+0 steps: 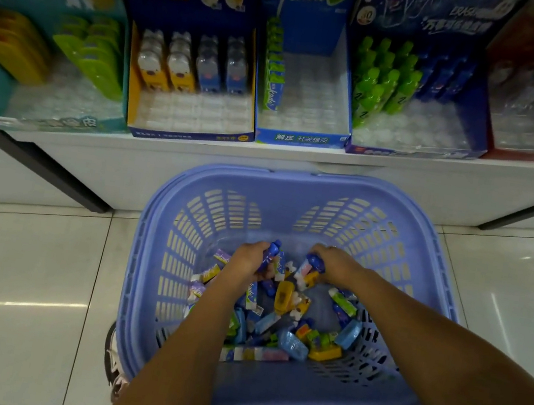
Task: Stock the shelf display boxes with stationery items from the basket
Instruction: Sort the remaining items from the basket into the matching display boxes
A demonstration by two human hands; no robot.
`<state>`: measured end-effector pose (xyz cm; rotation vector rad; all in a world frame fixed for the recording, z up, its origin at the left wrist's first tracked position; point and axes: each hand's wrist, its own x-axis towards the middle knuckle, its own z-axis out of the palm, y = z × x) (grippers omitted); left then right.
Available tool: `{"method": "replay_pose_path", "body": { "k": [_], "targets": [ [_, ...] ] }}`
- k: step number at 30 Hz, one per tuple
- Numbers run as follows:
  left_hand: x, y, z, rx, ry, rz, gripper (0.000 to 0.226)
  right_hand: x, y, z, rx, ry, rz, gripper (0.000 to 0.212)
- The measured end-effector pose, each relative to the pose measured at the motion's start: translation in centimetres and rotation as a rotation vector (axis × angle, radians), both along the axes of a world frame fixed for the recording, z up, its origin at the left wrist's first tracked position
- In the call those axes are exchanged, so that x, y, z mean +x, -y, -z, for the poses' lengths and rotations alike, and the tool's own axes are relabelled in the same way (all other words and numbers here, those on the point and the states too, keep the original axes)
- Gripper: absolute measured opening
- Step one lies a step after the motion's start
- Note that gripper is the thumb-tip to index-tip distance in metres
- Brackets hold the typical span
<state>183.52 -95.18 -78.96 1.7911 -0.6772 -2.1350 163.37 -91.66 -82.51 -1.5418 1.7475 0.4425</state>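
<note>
While both hands are down in the blue basket (296, 180) at lower centre of the frame, I read the left hand (250, 258) as curled round a blue bottle-shaped eraser (272, 255), with a white-and-blue pack pinched beside it. The right hand (336, 264) grips a second blue bottle piece (314, 264) above the mixed stationery pile (280, 312).

My worry is the lift. With two items in one fist, the looser one could slip out as it clears the rim and drop onto the floor tiles (23, 270).

These likely belong in the bottle-eraser display box (415, 148) at upper right. There the green bottles (380, 80) stand upright in tight rows, and a hurried hand could topple them. The Kada box (299, 138) just beside it is also blue, so I could easily stock the wrong one.
</note>
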Motion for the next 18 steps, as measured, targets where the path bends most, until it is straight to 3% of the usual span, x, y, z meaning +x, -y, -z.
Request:
{"method": "replay_pose_path", "body": {
  "k": [5,8,9,12,15,18],
  "targets": [
    [0.4,0.1,-0.3,-0.062,-0.006,0.07,0.024,-0.4,-0.5,-1.5,0.037,0.12,0.197,0.052],
    [0.5,-0.1,-1.3,-0.079,-0.036,0.111,0.018,-0.7,0.4,-5.4,0.046,0.384,0.338,0.035],
    [0.5,-0.2,-1.8,-0.077,-0.07,0.135,0.018,-0.7,0.6,-7.0,0.031,0.539,0.409,0.029],
    [-0.1,-0.4,-3.9,-0.041,-0.265,0.195,0.021,-0.7,1.0,-11.6,-0.091,0.889,0.549,0.042],
    [-1.2,-0.3,-6.9,-0.036,-0.481,0.141,0.021,-1.0,1.4,-15.3,-0.223,0.993,0.515,0.043],
    [-2.6,0.0,-9.8,-0.097,-0.578,0.081,0.022,-1.8,1.3,-18.4,-0.275,1.089,0.451,0.042]
  ]
}}
